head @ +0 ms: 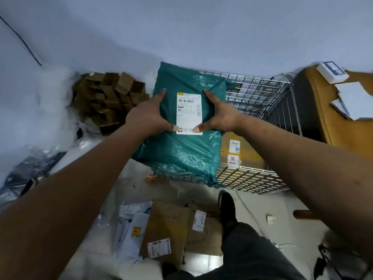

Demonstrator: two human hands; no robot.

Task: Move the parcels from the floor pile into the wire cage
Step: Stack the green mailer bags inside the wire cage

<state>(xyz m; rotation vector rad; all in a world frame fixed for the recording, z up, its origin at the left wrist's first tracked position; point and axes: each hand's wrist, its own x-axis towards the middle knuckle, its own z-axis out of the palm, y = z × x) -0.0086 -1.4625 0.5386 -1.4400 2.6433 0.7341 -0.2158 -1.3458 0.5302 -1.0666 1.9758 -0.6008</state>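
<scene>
The person holds a teal plastic mailer bag [181,156] up in front of the wire cage [254,91], with its lower end hanging over the cage's front rim. The left hand [148,116] grips the bag's left side and the right hand [221,117] its right side. The fingers curl round the edges and both thumbs press on the white shipping label [189,110].

The step in hand appears to be lowering this parcel into the cage. To do it well, the bag should be carried forward until its sagging lower end clears the front rim. It should then be laid flat rather than dropped, since soft film can snag on wire ends.

A yellow-brown carton [249,153] with an NC sticker lies inside at the right. The free space is probably to its left, though the bag hides that part of the cage floor. Both hands should let go together once the weight rests.

Cardboard parcels [167,223] and white mailers [131,225] wait on the floor by the person's shoe [228,207].
</scene>
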